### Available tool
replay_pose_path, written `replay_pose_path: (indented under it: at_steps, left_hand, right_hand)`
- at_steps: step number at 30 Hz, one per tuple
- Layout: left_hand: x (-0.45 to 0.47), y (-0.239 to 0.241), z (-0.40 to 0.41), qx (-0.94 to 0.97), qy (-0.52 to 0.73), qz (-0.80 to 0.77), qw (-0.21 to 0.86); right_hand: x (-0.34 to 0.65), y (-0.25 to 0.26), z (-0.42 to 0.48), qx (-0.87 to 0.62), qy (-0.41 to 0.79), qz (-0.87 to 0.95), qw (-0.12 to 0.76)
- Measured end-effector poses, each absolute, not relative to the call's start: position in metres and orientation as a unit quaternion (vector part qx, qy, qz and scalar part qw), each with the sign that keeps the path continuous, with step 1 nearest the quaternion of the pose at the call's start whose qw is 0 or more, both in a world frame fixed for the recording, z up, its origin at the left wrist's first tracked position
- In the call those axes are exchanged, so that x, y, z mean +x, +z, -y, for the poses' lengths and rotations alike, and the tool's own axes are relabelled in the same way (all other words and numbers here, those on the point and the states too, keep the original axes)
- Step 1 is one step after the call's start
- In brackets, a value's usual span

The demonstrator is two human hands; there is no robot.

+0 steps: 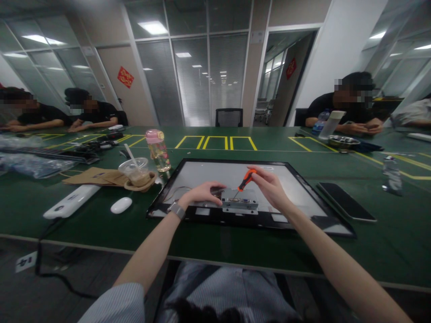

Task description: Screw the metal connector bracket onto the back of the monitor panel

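Right hand (267, 186): closed on the orange-and-black handle of a screwdriver (247, 179), fingertips gathered high on the grip, presumably for turning control. The shaft slanted down and left to the connector row of a metal bracket (240, 208); whether the tip was seated in a screw could not be told.

Left hand (200, 194): half open, thumb and fingers about the bracket's left end, apparently steadying it against the tool. Firm grip or mere bracing: could not be told. A watch (177, 209) sat on that wrist.

The bracket was at the middle of the near edge of a black-framed panel (202, 172). The panel lay flat on the green table (208, 244), likely so the work had broad support and both arms could reach it.

Left of the panel: a white rounded case (121, 205), a white power strip (72, 202) with its cable over the near edge, a plastic cup (133, 167) and, farther off, a pink-lidded bottle (158, 152). These stood outside the frame, perhaps to spare the panel. Right: a dark phone-like slab (345, 202) just beside it. Far right: a metal bowl (343, 141).
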State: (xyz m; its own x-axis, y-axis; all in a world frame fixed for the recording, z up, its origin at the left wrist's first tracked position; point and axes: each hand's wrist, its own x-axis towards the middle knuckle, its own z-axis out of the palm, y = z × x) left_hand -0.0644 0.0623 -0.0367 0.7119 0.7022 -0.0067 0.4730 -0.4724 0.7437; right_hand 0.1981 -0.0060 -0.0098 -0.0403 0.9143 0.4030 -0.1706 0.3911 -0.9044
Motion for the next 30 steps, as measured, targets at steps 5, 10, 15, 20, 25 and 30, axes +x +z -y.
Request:
replay_pose_path:
  at_steps: [5, 10, 15, 20, 25, 30]
  left_hand:
    - [-0.0642, -0.038, -0.0632, 0.847, 0.151, -0.352, 0.368]
    - [-0.065, -0.0413, -0.0661, 0.849, 0.152, -0.344, 0.371]
    - [-0.0659, -0.0431, -0.0681, 0.85, 0.153, -0.337, 0.376]
    - [-0.0661, -0.0426, -0.0677, 0.848, 0.153, -0.34, 0.376]
    - [-0.066, -0.0408, -0.0656, 0.845, 0.15, -0.349, 0.376]
    - [-0.065, -0.0388, -0.0637, 0.844, 0.151, -0.348, 0.378]
  right_hand:
    - [0.1954, -0.0055, 0.0095, -0.272, 0.51, 0.554, 0.599]
    - [0.1965, -0.0052, 0.0106, -0.265, 0.518, 0.557, 0.592]
    - [0.2007, -0.0074, 0.0086, -0.299, 0.503, 0.565, 0.581]
    - [0.1991, -0.0072, 0.0098, -0.292, 0.504, 0.565, 0.585]
    - [0.1939, -0.0027, 0.0136, -0.255, 0.548, 0.554, 0.572]
    - [0.1946, -0.0034, 0.0124, -0.251, 0.56, 0.534, 0.582]
